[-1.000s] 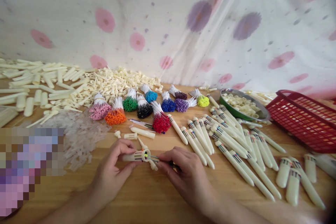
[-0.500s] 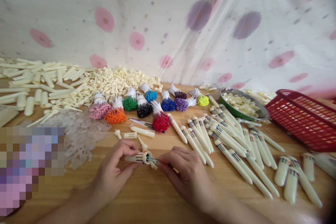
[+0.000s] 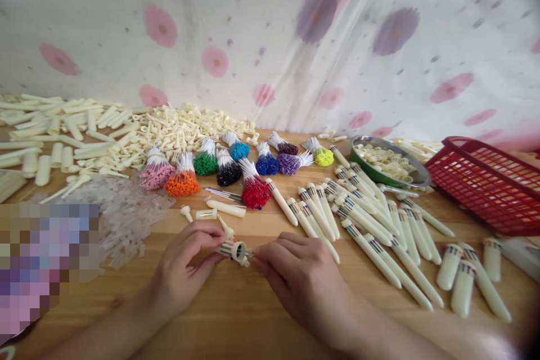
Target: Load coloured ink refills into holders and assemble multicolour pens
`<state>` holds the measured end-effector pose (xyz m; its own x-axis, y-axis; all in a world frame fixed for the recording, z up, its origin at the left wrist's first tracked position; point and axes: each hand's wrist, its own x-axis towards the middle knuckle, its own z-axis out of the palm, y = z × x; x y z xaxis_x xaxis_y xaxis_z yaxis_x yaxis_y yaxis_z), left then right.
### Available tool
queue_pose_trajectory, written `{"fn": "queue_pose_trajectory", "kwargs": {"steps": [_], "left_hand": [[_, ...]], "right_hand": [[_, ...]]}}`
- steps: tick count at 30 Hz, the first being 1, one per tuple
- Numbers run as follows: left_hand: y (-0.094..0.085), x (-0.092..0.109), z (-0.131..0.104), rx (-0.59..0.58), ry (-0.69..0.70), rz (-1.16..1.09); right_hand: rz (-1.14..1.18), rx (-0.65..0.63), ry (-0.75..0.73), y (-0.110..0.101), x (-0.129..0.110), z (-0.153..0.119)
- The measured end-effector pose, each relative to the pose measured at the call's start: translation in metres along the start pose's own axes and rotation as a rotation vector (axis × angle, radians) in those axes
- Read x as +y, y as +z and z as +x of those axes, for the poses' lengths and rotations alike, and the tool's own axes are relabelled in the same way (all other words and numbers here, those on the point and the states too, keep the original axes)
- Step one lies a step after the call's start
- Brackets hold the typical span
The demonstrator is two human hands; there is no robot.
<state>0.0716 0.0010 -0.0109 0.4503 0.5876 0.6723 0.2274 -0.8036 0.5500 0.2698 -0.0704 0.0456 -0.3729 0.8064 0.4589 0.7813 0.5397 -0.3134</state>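
My left hand [image 3: 185,267] pinches a short cream pen barrel [image 3: 232,250], whose round open end faces right and shows coloured pieces inside. The fingertips of my right hand [image 3: 299,281] are closed at that opening, on thin refills [image 3: 248,255] that reach into the barrel. Just behind the barrel lies a small cream stem part [image 3: 225,227]. Beyond my hands are a slotted cream piece [image 3: 206,214], a cream tube [image 3: 226,207] and a few loose refills [image 3: 223,195]. A bundle of red-tipped refills [image 3: 255,188] stands behind them.
More colour-tipped bundles [image 3: 182,179] line the table's middle. Cream parts [image 3: 181,129] are heaped at the back left, clear pieces [image 3: 126,219] nearer. Multicolour pens [image 3: 371,259] lie at right, with a green-sided bowl [image 3: 367,171] and a red basket [image 3: 485,191] behind.
The barrel has turned slightly and its open end sits a little further right. Less of the refills shows between my right fingertips and the opening. The whole view has shifted slightly.
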Motion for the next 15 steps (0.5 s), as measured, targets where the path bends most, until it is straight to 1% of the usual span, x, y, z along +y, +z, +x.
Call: {"fn": "queue_pose_trajectory", "kwargs": {"steps": [2, 5, 7, 10, 15], "left_hand": [[-0.0004, 0.0005, 0.0008, 0.002, 0.042, 0.037], [-0.0005, 0.0018, 0.0024, -0.007, 0.100, 0.096], [-0.0003, 0.0030, 0.0035, -0.003, 0.116, 0.119], [-0.0003, 0.0051, 0.0048, 0.014, 0.103, 0.124], [-0.0024, 0.0089, 0.0061, 0.032, 0.097, 0.108]], "right_hand": [[-0.013, -0.004, -0.022, -0.0013, 0.0000, -0.0001], [-0.050, -0.056, -0.108, -0.0026, 0.0001, 0.0002], [-0.072, -0.077, -0.136, -0.0028, 0.0006, 0.0007], [-0.076, -0.059, -0.156, -0.0025, 0.0028, 0.0012], [-0.132, -0.001, -0.290, -0.0016, 0.0100, 0.0005]]}}
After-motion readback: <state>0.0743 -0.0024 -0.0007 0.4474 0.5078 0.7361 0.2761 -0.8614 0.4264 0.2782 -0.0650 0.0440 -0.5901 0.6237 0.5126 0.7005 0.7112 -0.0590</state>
